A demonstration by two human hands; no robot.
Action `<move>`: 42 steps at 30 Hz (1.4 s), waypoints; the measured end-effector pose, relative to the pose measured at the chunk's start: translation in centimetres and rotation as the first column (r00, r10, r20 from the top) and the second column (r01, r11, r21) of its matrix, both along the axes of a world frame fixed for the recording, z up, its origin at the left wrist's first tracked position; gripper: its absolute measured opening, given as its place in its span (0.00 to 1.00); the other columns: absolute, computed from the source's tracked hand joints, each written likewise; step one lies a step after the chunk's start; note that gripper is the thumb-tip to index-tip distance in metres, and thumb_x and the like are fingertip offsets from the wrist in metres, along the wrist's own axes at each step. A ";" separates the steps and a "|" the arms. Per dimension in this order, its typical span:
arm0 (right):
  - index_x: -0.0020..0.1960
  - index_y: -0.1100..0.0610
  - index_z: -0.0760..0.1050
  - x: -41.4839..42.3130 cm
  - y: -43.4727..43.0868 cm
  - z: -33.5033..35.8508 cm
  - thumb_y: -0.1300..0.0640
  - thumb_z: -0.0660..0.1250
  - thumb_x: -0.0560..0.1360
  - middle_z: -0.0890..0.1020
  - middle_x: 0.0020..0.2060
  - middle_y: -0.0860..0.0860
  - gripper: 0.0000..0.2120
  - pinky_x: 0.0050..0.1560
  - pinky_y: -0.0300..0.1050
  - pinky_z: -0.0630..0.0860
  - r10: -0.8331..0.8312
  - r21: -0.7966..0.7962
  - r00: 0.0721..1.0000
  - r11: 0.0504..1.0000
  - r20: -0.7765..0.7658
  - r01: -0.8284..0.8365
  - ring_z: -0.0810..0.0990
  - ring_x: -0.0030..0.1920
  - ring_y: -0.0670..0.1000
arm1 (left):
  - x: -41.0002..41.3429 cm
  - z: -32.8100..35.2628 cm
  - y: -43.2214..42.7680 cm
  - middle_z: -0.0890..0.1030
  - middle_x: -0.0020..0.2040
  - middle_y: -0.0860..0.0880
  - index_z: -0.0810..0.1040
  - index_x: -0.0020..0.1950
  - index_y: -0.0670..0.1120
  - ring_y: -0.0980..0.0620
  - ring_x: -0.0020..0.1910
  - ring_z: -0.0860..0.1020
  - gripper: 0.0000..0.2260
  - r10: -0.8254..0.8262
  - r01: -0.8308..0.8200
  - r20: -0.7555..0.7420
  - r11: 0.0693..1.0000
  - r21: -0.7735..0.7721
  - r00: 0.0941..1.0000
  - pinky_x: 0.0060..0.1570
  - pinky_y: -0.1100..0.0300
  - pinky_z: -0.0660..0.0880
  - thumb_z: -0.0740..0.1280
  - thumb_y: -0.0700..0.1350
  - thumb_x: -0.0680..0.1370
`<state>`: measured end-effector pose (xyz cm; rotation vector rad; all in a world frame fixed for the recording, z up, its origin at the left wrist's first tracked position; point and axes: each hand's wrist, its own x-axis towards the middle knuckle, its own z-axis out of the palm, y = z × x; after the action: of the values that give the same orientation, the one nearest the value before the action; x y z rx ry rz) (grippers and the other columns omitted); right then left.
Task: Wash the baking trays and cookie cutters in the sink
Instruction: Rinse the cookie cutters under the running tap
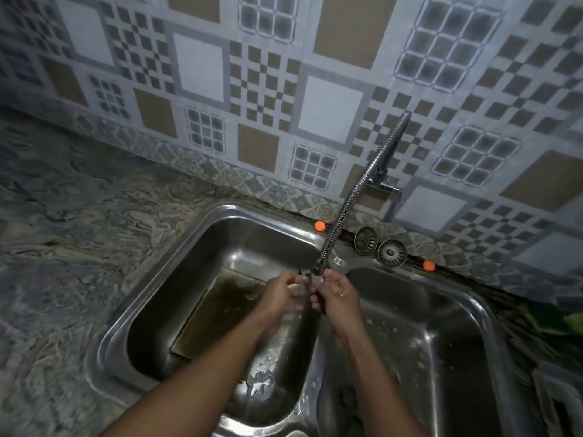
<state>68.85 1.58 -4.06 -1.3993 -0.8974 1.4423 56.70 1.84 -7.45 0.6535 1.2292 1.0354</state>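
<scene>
Both my hands meet under the tip of the flexible tap hose (pixel 347 200), above the divider of a double steel sink (pixel 176 257). My right hand (pixel 339 293) curls round a thin dark cookie cutter (pixel 316 299), seen edge-on and mostly hidden. My left hand (pixel 282 293) touches it with fairly straight, wet fingers. A rectangular baking tray (pixel 217 313) leans in the left basin with brownish water on it; my left forearm covers its right part.
The right basin (pixel 426 342) is wet with droplets. Two round strainers (pixel 366 240) (pixel 392 253) and two orange balls (pixel 319 226) (pixel 428 265) sit on the back ledge. A marbled counter (pixel 63 247) lies to the left. Something green (pixel 555 320) lies at the right edge.
</scene>
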 end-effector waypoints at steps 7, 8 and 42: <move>0.46 0.61 0.80 0.5 -1.4 -2.0 0.74 0.66 0.73 0.85 0.34 0.48 0.11 0.38 0.33 0.75 0.074 0.126 0.954 0.985 0.290 -0.115 0.82 0.36 0.41 | 1.2 1.0 1.6 0.82 0.34 0.48 0.80 0.44 0.46 0.53 0.30 0.77 0.02 0.018 0.033 0.140 0.935 -0.353 0.990 0.30 0.63 0.70 0.71 0.44 0.76; 0.44 0.61 0.80 0.5 -1.4 -2.0 0.75 0.65 0.73 0.84 0.32 0.47 0.11 0.36 0.32 0.74 0.050 0.115 0.957 0.990 0.286 -0.086 0.81 0.34 0.40 | 1.2 0.9 1.7 0.83 0.36 0.48 0.80 0.46 0.47 0.53 0.33 0.79 0.01 0.005 0.056 0.171 0.934 -0.353 0.985 0.32 0.63 0.71 0.71 0.42 0.76; 0.59 0.39 0.78 1.0 -0.3 -2.1 0.56 0.59 0.75 0.84 0.41 0.52 0.18 0.37 0.44 0.74 0.030 0.136 0.475 0.941 0.879 -0.310 0.82 0.41 0.54 | -0.1 2.2 1.3 0.82 0.35 0.50 0.80 0.36 0.47 0.51 0.36 0.78 0.07 0.143 0.303 -0.856 0.895 0.326 0.497 0.35 0.57 0.74 0.69 0.37 0.73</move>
<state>69.89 1.30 -6.20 -1.8627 -1.8617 0.5668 56.62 3.15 -5.26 1.7559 1.8142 0.9004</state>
